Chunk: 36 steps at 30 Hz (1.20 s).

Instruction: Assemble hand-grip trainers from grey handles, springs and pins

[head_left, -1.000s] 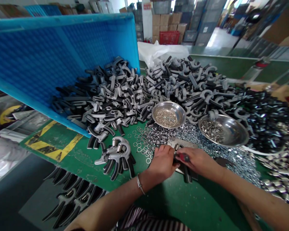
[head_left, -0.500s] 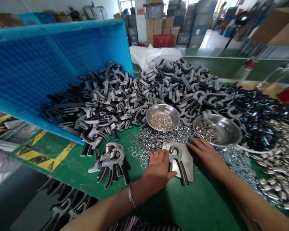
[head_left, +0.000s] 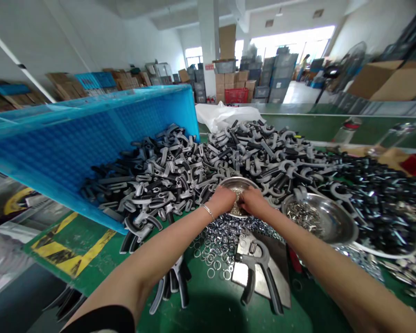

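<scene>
Many grey and black hand grips [head_left: 152, 180] spill out of a tipped blue plastic crate [head_left: 90, 138] onto a green table [head_left: 55, 252]. They make one big heap that runs across the table. Down near the table edge, a few more grips [head_left: 175, 286] lie away from the heap, just past the left arm.

Both arms reach to the middle. The left hand [head_left: 222, 201], with a thin bracelet [head_left: 207, 212] on its wrist, and the right hand [head_left: 254, 203] are close together, touching, and dipped into a round steel bowl [head_left: 241, 183] of tiny rings [head_left: 236, 208]. The hands hide what the fingers do, so you cannot tell if they hold any rings.

Under the hands lie loose steel rings [head_left: 222, 245]. Between the arms, one grip [head_left: 263, 273] lies on a metal plate [head_left: 280, 263]. Further right sit a second steel bowl [head_left: 336, 222] of short metal bits [head_left: 303, 215] and a shiny black heap [head_left: 377, 199].

Only a few grips lie apart, and the heaps are big, so a lot looks left.
</scene>
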Available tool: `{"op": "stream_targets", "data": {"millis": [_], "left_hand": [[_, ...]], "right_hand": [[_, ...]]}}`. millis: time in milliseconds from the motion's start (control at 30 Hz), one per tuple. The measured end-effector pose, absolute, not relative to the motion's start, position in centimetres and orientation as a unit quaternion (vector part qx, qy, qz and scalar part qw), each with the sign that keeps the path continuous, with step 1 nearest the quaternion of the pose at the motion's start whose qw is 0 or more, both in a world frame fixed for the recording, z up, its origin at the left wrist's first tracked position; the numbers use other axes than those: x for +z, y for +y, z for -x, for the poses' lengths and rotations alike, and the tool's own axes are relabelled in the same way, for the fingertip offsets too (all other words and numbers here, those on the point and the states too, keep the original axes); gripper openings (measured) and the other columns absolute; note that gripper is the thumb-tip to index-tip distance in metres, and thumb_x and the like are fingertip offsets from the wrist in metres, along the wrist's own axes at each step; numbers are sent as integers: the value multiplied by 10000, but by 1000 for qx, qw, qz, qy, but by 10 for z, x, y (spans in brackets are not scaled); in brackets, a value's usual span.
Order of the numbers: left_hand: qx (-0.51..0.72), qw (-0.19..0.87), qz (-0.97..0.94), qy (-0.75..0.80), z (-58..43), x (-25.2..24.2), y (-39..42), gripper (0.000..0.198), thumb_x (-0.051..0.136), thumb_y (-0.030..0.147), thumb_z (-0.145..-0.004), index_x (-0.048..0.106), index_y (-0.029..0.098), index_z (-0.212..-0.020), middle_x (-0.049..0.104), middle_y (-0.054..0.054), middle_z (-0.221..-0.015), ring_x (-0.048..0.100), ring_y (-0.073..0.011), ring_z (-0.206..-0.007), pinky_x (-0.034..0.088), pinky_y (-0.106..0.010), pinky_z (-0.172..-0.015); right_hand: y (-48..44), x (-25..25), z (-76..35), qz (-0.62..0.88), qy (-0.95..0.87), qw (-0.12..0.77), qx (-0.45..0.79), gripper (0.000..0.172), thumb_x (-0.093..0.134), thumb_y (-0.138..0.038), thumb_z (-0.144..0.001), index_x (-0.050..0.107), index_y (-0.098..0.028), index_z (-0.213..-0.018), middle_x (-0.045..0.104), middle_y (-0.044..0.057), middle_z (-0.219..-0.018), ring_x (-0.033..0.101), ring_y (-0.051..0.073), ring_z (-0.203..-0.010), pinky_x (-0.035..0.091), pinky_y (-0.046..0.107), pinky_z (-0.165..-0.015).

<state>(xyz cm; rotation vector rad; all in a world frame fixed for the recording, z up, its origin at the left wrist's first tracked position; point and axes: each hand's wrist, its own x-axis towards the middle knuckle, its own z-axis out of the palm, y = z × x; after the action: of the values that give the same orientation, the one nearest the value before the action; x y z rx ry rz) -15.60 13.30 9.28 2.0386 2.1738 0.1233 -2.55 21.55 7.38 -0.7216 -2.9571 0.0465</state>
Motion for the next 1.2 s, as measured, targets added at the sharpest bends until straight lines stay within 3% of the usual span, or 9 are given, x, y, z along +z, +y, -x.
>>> {"op": "stream_targets", "data": {"millis": [267, 400, 500, 700, 867, 1033, 1133, 1200], "left_hand": [[87, 63, -660, 744, 164, 96, 128, 183, 537, 182, -906, 689, 95, -958, 721, -160, -966, 665, -266, -952, 477, -376, -883], [149, 55, -672, 723, 137, 108, 86, 191, 487, 254, -967, 643, 147, -1001, 694, -98, -1052, 618, -228, -1020, 443, -358, -920], [218, 116, -702, 668, 103, 102, 38, 161, 522, 297, -967, 644, 196, -935, 688, -30, -969, 604, -195, -968, 426, -343, -906], [204, 149, -690, 678, 58, 62, -4, 118, 585, 276, -941, 657, 194, -897, 665, -28, -963, 569, -205, -979, 386, -368, -933], [192, 95, -695, 686, 49, 55, -5, 145, 548, 285, -963, 632, 178, -913, 654, -41, -957, 555, -213, -958, 377, -379, -931], [195, 49, -714, 671, 47, 49, -7, 186, 510, 295, -981, 631, 169, -918, 649, -55, -943, 544, -219, -942, 391, -381, -889], [173, 7, -759, 627, 52, 42, -12, 197, 462, 248, -999, 642, 169, -1012, 661, -65, -976, 545, -221, -952, 392, -391, -884], [154, -26, -788, 595, 56, 38, -19, 228, 443, 221, -1005, 619, 174, -1142, 667, -74, -1073, 546, -222, -996, 387, -402, -909]], "right_hand": [[207, 68, 17, 223, -973, 47, 32, 208, 619, -180, -873, 715, -176, -1057, 699, 136, -1071, 554, 293, -1063, 411, 368, -889], [208, 64, 19, 215, -973, 42, 76, 122, 653, -215, -862, 742, -170, -933, 704, 132, -1035, 570, 287, -1074, 392, 387, -963], [207, 58, 19, 232, -964, 57, 115, 148, 643, -258, -895, 729, -137, -899, 715, 129, -1015, 597, 268, -1078, 379, 408, -1018], [203, 57, 17, 299, -927, 115, 195, 296, 605, -359, -953, 620, -165, -1176, 644, 76, -1189, 647, 212, -1016, 540, 436, -880], [202, 77, 5, 321, -883, 183, 289, 174, 636, -296, -923, 683, -130, -948, 716, 61, -961, 673, 187, -901, 533, 371, -852], [164, 79, -51, 351, -823, 244, 375, 293, 521, -389, -946, 672, -139, -966, 731, 42, -815, 670, 162, -678, 525, 287, -641], [127, 63, -95, 366, -808, 248, 390, 269, 552, -395, -919, 672, -163, -854, 696, 16, -691, 650, 176, -616, 506, 295, -602], [106, 51, -117, 375, -806, 254, 382, 242, 560, -374, -917, 670, -179, -824, 694, 26, -717, 651, 197, -666, 504, 324, -652]]}}
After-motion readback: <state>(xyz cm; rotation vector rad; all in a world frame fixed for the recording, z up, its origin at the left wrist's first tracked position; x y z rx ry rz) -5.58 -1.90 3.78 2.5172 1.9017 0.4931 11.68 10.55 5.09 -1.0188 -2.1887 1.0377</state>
